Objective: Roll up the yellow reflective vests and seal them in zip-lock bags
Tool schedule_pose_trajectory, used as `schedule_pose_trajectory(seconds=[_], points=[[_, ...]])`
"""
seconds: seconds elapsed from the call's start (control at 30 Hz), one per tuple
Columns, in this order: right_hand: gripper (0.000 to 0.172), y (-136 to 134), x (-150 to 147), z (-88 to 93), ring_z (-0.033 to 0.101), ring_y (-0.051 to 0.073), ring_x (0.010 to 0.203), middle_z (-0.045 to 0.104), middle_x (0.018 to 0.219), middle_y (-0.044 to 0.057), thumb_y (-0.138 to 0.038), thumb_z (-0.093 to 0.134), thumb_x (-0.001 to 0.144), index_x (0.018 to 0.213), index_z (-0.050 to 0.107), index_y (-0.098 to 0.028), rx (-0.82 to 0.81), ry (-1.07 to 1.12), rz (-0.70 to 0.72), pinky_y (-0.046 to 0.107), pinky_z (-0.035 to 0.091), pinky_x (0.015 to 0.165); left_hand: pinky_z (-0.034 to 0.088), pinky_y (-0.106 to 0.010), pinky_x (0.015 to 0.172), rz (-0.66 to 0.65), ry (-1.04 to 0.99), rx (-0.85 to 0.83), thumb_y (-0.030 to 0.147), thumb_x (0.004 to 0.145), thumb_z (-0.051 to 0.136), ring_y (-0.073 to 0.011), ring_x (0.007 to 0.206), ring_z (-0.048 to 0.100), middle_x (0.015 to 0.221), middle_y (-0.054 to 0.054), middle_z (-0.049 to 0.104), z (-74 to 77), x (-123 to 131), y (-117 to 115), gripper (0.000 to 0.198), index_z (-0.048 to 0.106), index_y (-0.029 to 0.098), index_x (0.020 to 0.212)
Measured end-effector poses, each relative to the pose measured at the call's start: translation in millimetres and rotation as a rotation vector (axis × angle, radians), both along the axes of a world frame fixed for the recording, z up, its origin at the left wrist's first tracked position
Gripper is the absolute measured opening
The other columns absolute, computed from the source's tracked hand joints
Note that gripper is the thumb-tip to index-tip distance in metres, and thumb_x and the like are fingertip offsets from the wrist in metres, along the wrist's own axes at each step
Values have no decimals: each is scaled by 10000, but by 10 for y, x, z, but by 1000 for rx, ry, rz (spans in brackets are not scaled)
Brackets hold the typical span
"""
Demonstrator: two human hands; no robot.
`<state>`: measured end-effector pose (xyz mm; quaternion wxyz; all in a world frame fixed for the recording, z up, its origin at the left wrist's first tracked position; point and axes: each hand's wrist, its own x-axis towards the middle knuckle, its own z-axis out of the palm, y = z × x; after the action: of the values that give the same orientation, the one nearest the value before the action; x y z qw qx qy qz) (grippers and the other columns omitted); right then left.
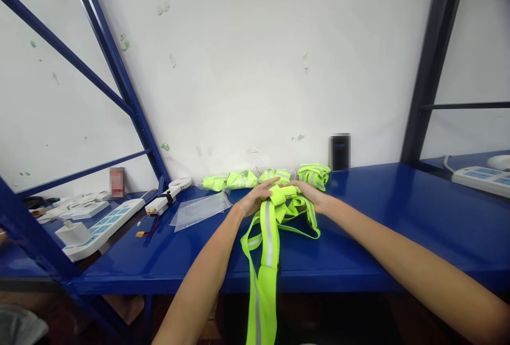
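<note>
A neon-yellow reflective strap vest (268,238) lies on the blue shelf (358,238), its long tail hanging over the front edge. My left hand (255,199) and my right hand (308,192) both grip its rolled upper end, fingers curled round the folded fabric. Just behind my hands, several rolled-up vests (247,179) of the same kind lie in a row against the white wall.
A clear plastic bag (201,209) lies flat left of my hands. Further left are a white hand fan (169,192), a small red-wired connector (145,230) and white power strips (105,223). A dark box (340,152) stands at the wall. Blue shelf posts rise on both sides.
</note>
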<state>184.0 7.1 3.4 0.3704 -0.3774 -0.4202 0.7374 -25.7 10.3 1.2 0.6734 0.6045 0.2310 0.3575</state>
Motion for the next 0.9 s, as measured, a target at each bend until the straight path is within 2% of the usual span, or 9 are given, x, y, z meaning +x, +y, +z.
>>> schedule_pose_trajectory(seconds=[0.07, 0.13, 0.2, 0.3, 0.4, 0.5, 0.57, 0.77, 0.9], points=[[235, 38, -5, -67, 349, 97, 326, 436, 431, -46, -356, 482, 877, 711, 498, -191, 43, -66, -56, 192, 282, 305, 483, -318, 779, -33, 81, 11, 253, 665, 755, -205, 836, 654, 1153, -90, 675, -20, 28, -28, 789, 475, 236, 1402], [331, 49, -14, -120, 448, 133, 414, 504, 506, -13, -454, 408, 917, 752, 535, -196, 196, -172, -174, 230, 387, 377, 487, -298, 734, 29, 113, 26, 276, 680, 767, -178, 772, 649, 1105, -82, 690, -57, 44, 1, 752, 502, 233, 1382], [414, 36, -23, -157, 595, 203, 659, 622, 711, 50, -529, 363, 928, 817, 591, -201, 482, -355, -353, 322, 523, 595, 497, -312, 753, 153, 94, 55, 381, 735, 739, -199, 810, 659, 1098, -101, 697, -104, 54, 77, 653, 557, 193, 1332], [448, -3, -30, -180, 564, 283, 1091, 620, 1101, 102, -550, 365, 929, 905, 656, -209, 917, -605, -550, 432, 450, 967, 479, -366, 909, 369, 25, 129, 560, 804, 621, -270, 1019, 646, 1155, -133, 687, -176, 55, 232, 597, 639, 139, 1226], [409, -43, -29, -169, 508, 272, 1213, 556, 1277, 87, -475, 411, 931, 1208, 604, -244, 1130, -581, -419, 427, 419, 1019, 422, -377, 1019, 511, 11, 155, 635, 798, 577, -288, 1135, 609, 1149, -117, 698, -232, 28, 352, 609, 680, 147, 1148], [573, -73, -33, -160, 534, 276, 1191, 509, 1385, 91, -362, 552, 861, 1411, 429, -263, 1202, -576, -222, 399, 501, 898, 457, -371, 982, 548, 12, 99, 666, 798, 547, -282, 1057, 655, 1040, -100, 734, -251, 11, 365, 609, 687, 166, 1117], [615, -82, -41, -162, 542, 290, 1188, 501, 1407, 100, -301, 595, 818, 1409, 435, -246, 1234, -639, -199, 413, 494, 908, 488, -351, 932, 557, 2, 72, 658, 795, 557, -271, 992, 679, 982, -93, 743, -236, 24, 324, 579, 691, 175, 1085], [382, -41, -28, -126, 584, 273, 1131, 640, 1223, 83, -272, 597, 807, 1184, 603, -211, 1224, -715, -391, 423, 426, 991, 522, -307, 768, 717, -227, 15, 657, 747, 597, -244, 846, 691, 815, -81, 726, -101, 75, 201, 533, 686, 153, 896], [351, 2, 25, -102, 570, 281, 1104, 634, 1182, 86, -322, 609, 813, 1148, 579, -221, 1179, -723, -518, 434, 424, 959, 510, -287, 692, 684, -343, 12, 668, 755, 521, -202, 718, 670, 686, -73, 675, 6, -46, 178, 545, 608, 151, 608]])
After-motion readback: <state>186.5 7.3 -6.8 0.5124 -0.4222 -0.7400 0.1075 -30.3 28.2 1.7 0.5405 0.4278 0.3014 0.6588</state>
